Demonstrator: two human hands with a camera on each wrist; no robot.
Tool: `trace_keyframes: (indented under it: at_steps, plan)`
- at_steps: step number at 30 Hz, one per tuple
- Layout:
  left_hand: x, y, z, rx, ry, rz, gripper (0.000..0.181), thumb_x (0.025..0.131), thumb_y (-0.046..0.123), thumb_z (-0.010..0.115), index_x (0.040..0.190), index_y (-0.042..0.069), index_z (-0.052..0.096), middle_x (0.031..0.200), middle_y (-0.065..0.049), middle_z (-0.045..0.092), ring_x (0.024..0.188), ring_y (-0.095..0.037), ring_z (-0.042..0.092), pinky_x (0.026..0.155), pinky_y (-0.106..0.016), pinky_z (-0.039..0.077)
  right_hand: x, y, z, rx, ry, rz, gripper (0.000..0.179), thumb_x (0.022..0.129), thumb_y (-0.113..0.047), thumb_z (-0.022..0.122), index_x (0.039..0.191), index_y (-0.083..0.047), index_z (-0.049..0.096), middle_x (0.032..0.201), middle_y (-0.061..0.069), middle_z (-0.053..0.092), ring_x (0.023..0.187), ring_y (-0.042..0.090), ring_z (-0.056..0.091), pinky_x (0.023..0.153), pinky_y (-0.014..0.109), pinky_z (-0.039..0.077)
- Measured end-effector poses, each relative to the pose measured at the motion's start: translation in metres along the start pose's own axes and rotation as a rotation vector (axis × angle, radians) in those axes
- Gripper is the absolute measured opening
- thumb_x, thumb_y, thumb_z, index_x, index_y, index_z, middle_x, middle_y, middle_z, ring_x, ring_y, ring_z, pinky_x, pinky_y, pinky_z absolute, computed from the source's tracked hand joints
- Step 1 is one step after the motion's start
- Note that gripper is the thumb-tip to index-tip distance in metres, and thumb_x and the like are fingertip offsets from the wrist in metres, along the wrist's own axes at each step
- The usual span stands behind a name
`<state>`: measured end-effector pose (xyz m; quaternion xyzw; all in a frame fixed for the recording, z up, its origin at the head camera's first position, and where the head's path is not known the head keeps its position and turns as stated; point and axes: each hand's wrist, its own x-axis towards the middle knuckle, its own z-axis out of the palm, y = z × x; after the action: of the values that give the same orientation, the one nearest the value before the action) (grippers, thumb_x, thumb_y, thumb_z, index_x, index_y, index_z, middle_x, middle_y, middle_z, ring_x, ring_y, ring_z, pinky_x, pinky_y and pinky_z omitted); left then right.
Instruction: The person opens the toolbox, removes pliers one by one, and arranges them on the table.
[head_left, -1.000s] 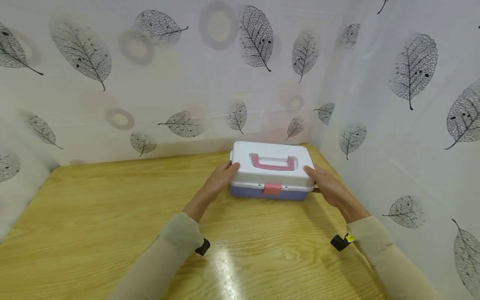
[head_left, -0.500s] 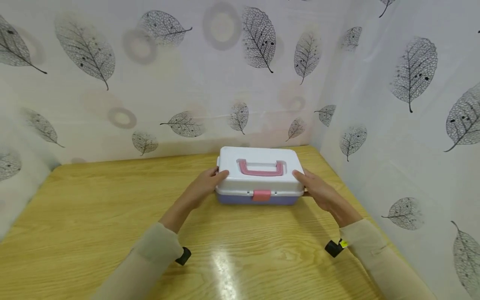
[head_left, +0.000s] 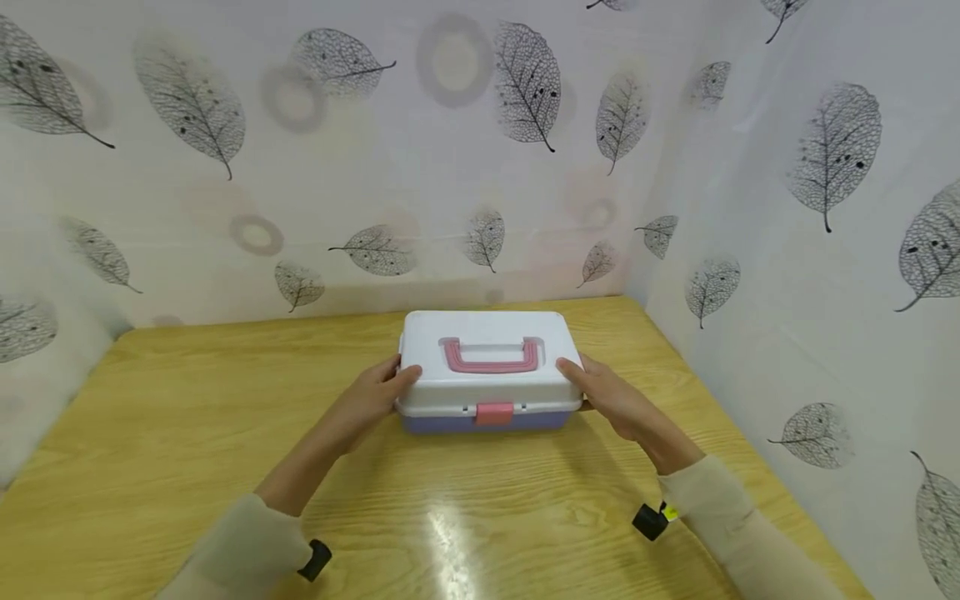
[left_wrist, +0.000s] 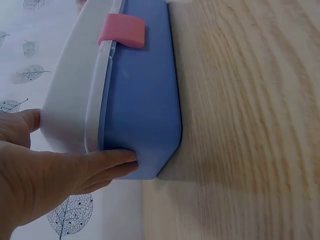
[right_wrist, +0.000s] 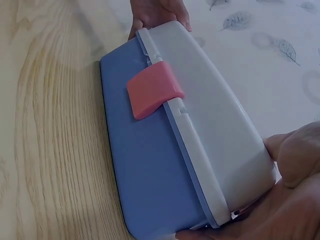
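A plastic storage box (head_left: 491,392) with a white lid and a blue-purple base is between both hands, close over the wooden table. Its pink carry handle (head_left: 491,358) lies folded in the lid, and a pink latch (right_wrist: 154,90) closes the front. My left hand (head_left: 375,396) grips the left end, thumb on the lid's edge; in the left wrist view its fingers (left_wrist: 100,167) reach along the blue base. At the right end my right hand (head_left: 611,396) holds on the same way, thumb on top and fingers below, partly hidden by the box.
The wooden table (head_left: 187,433) spreads out in front and to the left. A pale curtain (head_left: 420,183) with leaf prints stands along the back, and another stretch of it (head_left: 757,333) runs down the right side. Small black wrist cameras (head_left: 649,522) hang at the cuffs.
Both hands have moved the box from the back right toward the left and nearer to me. The grip at each end has stayed the same, and the lid remains closed.
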<state>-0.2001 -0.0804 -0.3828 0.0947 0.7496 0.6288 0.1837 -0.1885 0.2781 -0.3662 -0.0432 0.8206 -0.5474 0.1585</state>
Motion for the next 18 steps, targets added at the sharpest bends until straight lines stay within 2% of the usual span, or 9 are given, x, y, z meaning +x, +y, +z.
trace_keyframes:
  at_steps: [6,11,18]
  plan:
    - [-0.022,-0.003,-0.008,-0.019,0.012,0.001,0.074,0.111,0.035,0.047,0.163,-0.005,0.011,0.168,-0.025,0.018,0.152,-0.039,0.026,0.121,-0.055,0.032,-0.001,-0.006,0.016,-0.001,-0.036,-0.019,0.071,0.111,-0.044,0.041,0.165,-0.005,0.016,0.126,0.021,0.059,0.108,0.026,0.060,0.089,0.037,0.051]
    - [-0.038,-0.006,-0.013,-0.026,0.031,-0.026,0.076,0.111,0.037,0.046,0.163,-0.004,0.009,0.170,-0.024,0.012,0.153,-0.038,0.021,0.121,-0.055,0.029,-0.004,-0.010,0.030,0.013,-0.073,-0.024,0.069,0.112,-0.043,0.040,0.164,-0.004,0.016,0.123,0.020,0.060,0.106,0.027,0.061,0.088,0.038,0.053]
    - [-0.060,-0.007,-0.021,-0.020,0.063,-0.057,0.077,0.111,0.039,0.046,0.164,-0.003,0.008,0.169,-0.025,0.015,0.151,-0.038,0.026,0.121,-0.055,0.031,-0.003,-0.016,0.048,0.012,-0.088,-0.043,0.068,0.112,-0.043,0.041,0.162,-0.002,0.019,0.121,0.020,0.060,0.104,0.025,0.063,0.087,0.036,0.055]
